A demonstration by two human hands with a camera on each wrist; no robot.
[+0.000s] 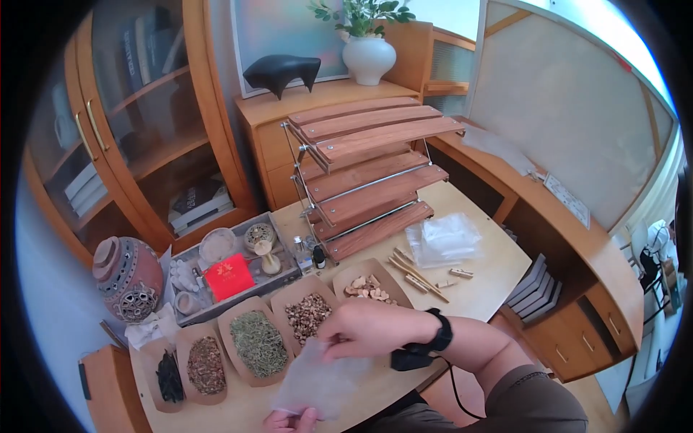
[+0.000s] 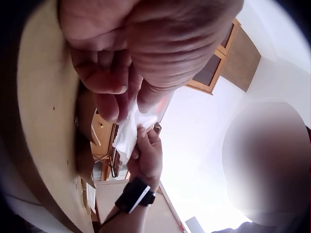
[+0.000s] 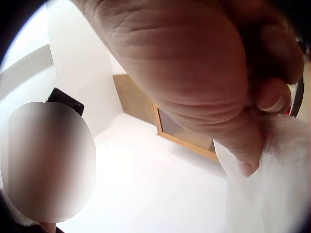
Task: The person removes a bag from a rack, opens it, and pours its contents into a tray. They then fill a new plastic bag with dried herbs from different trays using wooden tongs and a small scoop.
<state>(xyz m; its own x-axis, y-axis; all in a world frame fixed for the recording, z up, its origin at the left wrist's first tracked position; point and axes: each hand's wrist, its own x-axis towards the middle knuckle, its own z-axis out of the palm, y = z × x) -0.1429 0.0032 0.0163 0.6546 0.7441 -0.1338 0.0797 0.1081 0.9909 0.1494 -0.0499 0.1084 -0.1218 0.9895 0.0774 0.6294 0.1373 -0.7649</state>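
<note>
A thin, translucent white bag (image 1: 321,386) hangs between my two hands over the near edge of the table. My right hand (image 1: 368,328) pinches its upper edge between thumb and fingers, and the right wrist view shows the bag (image 3: 277,174) draping from that pinch. Low in the head view, my left hand (image 1: 290,421) pinches the opposite end. Just beyond the bag stand paper trays of dried herbs: dark strips (image 1: 170,379), brown bits (image 1: 207,366), green cut stems (image 1: 258,345), brown chunks (image 1: 308,316) and pale slices (image 1: 369,289), the last partly behind my right hand.
A tiered wooden rack (image 1: 379,177) stands at the back of the table. Right of centre lie clear plastic bags (image 1: 444,239) and thin brass-coloured tools (image 1: 419,276). A grey tray (image 1: 287,273) holds a red packet (image 1: 228,275) and small vessels. A patterned jar (image 1: 130,281) stands at left.
</note>
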